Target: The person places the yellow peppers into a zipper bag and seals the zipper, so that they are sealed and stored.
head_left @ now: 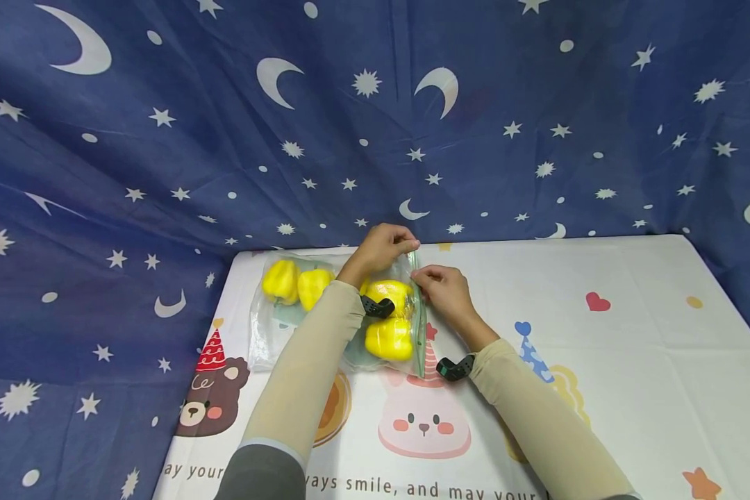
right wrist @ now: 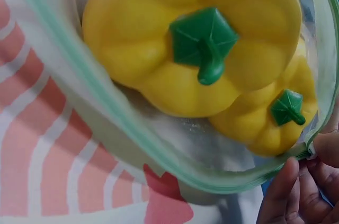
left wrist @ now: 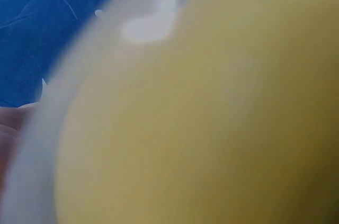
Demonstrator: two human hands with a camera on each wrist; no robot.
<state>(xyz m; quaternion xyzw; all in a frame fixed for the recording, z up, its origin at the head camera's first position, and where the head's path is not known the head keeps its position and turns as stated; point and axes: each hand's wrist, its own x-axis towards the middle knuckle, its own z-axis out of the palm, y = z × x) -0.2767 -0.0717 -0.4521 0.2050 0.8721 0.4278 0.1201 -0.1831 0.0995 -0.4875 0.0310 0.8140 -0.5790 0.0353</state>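
A clear zip-lock bag (head_left: 261,347) with a green zip strip (head_left: 421,347) lies on the table, holding several yellow bell peppers (head_left: 389,340). At the far end of the zip edge, my left hand (head_left: 381,246) pinches the bag between thumb and fingers. Just nearer, my right hand (head_left: 444,292) pinches the same edge. The right wrist view looks into the bag's gaping mouth, where two yellow peppers (right wrist: 135,38) show green stems; fingers (right wrist: 283,192) grip the zip's corner. A blurred pepper (left wrist: 201,107) behind plastic fills most of the left wrist view.
The white tablecloth (head_left: 650,382) carries printed cartoon animals, party hats and lettering. A dark blue curtain (head_left: 506,173) with moons and stars hangs behind the table and on its left. Black wrist cameras (head_left: 455,369) sit at both wrists, the left one over the peppers.
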